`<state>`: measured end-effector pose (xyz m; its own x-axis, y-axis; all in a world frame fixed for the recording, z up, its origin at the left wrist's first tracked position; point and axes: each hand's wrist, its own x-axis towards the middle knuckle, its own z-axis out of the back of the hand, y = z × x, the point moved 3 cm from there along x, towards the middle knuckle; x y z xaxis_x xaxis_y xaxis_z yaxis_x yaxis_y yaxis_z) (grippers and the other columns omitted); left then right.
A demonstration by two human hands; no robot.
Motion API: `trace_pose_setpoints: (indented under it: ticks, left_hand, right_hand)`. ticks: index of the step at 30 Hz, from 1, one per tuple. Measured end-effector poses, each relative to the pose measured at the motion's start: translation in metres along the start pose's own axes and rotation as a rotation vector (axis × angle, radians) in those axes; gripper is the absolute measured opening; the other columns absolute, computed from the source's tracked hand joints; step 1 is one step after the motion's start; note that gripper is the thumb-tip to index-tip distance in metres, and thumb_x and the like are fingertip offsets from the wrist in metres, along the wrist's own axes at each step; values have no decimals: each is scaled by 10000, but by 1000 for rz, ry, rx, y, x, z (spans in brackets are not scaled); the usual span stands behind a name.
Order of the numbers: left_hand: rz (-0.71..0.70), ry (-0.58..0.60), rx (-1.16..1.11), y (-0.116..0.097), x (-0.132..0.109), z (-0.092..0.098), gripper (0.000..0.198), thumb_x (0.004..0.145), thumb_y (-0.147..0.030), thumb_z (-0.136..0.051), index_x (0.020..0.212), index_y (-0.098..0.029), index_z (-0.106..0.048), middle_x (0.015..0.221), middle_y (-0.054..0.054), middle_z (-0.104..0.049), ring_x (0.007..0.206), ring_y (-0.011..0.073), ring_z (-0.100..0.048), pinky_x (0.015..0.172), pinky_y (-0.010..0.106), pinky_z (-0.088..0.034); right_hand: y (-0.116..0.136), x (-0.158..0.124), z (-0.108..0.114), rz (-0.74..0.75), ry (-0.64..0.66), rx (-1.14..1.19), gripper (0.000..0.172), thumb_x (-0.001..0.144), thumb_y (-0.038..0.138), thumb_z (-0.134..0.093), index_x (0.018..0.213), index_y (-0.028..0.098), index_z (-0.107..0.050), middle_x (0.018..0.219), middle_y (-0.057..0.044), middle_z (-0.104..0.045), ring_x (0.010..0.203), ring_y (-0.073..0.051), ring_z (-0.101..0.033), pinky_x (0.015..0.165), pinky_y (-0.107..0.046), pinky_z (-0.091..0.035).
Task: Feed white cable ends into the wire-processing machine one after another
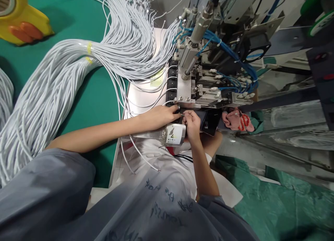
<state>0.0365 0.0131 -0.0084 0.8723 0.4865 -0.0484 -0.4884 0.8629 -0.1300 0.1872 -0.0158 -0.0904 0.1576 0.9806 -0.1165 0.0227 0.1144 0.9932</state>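
Observation:
At the front end of a metal machine (184, 89), both hands work close together. My left hand (163, 116) reaches in from the left, palm down, its thumb and fingers at the machine's near edge beside the black blocks (172, 83); what its fingertips hold, if anything, is too small to tell. My right hand (191, 122) is closed in a pinch on a thin cable end (183, 114), just right of the left fingertips. Below them sits a metal box with a warning label (174, 134). White cables (146, 105) run over the light plate to the black blocks.
A large bundle of white cables (65, 67) lies on the green mat (104, 91). A yellow figure (26, 18) stands at the upper left. Blue air tubes (224, 48) cross the machine. Right of my hands are a dark phone (211, 122) and a pink cloth (235, 119).

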Motion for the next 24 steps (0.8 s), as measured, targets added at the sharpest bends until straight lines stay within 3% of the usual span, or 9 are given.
trace_pose_setpoints:
  ticks: [3,6,11,14,18,21,24]
  left_hand:
    - [-5,-8,2,0,0,0,358,885,-92,-420,1213,-125,-558,939,94,-566,629,109,-593,548,224,-417]
    - [-4,16,-4,1,0,1,351,882,-84,-422,1200,-125,-565,944,99,-568,615,114,-594,553,237,-420]
    - [1,15,9,-1,0,1,352,871,-71,-424,1185,-122,-573,968,103,-569,611,108,-594,552,240,-413]
    - [78,-8,37,-4,-2,4,308,852,-58,-436,1099,-112,-611,920,102,-581,650,134,-606,539,247,-396]
    - [222,80,68,-9,-8,14,215,809,-17,-447,793,-95,-647,800,118,-608,760,228,-624,517,274,-370]
    - [255,109,62,-10,-12,19,205,796,-14,-454,760,-96,-638,822,121,-624,690,206,-625,497,272,-341]
    - [275,54,59,-6,-13,16,195,805,-34,-456,770,-99,-636,823,123,-633,653,193,-624,497,271,-322]
  right_hand:
    - [7,2,1,43,-23,-76,203,799,385,-559,789,183,-554,583,49,-488,521,-93,-463,529,-232,-370]
    - [10,3,0,41,-32,-113,204,783,376,-581,745,181,-535,570,47,-497,529,-97,-476,541,-236,-381]
    - [2,3,-2,8,51,-121,306,822,451,-518,661,199,-455,529,65,-379,478,-84,-353,470,-224,-298]
    - [-6,4,-3,31,84,-128,370,829,514,-497,640,206,-420,533,70,-299,482,-84,-289,462,-224,-259]
    - [-9,5,-4,80,22,-153,393,832,541,-480,636,211,-401,545,64,-296,500,-92,-296,476,-229,-266]
    - [-2,5,-4,119,-13,-207,385,843,519,-474,622,210,-409,549,58,-318,507,-97,-316,484,-236,-282]
    - [17,-9,3,195,-201,-261,360,878,467,-431,625,212,-416,556,48,-352,508,-105,-345,491,-245,-298]
